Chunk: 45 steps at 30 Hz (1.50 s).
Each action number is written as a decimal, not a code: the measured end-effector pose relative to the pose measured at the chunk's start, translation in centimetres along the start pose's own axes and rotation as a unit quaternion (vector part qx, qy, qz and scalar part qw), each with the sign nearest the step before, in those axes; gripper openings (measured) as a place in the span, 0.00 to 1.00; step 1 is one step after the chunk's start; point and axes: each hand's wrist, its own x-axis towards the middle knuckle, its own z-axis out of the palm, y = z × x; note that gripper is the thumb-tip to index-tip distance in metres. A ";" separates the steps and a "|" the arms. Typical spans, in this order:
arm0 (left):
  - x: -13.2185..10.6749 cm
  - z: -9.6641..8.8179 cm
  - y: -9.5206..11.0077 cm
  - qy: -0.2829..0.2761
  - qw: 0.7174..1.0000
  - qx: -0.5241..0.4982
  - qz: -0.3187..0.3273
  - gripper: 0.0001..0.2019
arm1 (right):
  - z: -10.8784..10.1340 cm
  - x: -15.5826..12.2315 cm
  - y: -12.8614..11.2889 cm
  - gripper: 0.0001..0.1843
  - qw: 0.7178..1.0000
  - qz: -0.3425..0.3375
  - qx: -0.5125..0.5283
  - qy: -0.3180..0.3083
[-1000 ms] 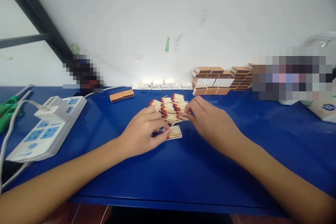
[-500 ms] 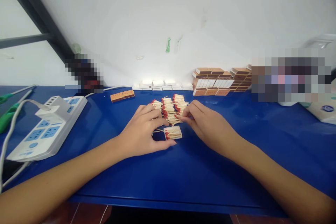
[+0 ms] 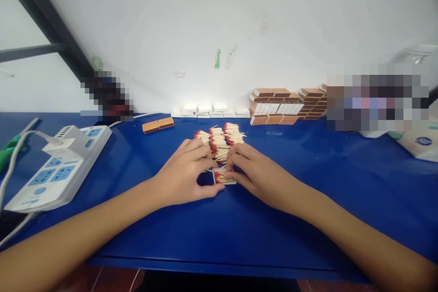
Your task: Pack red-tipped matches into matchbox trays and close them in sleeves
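Observation:
A small white matchbox tray [image 3: 231, 183] lies on the blue table, holding red-tipped matches [image 3: 218, 178]. Around its left end, the thumb and forefinger of my left hand [image 3: 190, 171] grip the near and far sides. My right hand [image 3: 255, 169] is over the tray's right part, thumb and fingers pinched at the matches inside; its fingertips partly hide what they hold. Just behind the tray lies a heap of loose matches [image 3: 219, 143], heads mostly to the left, arranged in rough bunches. A few stray matches stick out by my left fingers.
Two brown matchboxes [image 3: 158, 125] lie behind my left hand. White trays [image 3: 205, 110] line the wall [image 3: 191, 23], with stacked matchboxes [image 3: 273, 107] to their right. A white power strip [image 3: 61, 169] with cables occupies the left. A white packet [image 3: 415, 141] is at far right.
My right hand has moved from the match heap toward me and down to the tray, its fingers now over the matches inside. My left hand stays around the tray's left end.

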 end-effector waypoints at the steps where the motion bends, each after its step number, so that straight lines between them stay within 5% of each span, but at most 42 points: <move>1: 0.0 0.0 0.0 0.001 1.000 0.001 0.004 0.14 | -0.1 0.0 0.0 0.05 1.000 -0.001 0.004 -0.003; 45: -0.1 0.3 -0.6 0.002 0.998 -0.039 0.041 0.14 | 0.1 -0.5 0.0 0.06 0.999 -0.022 0.037 0.000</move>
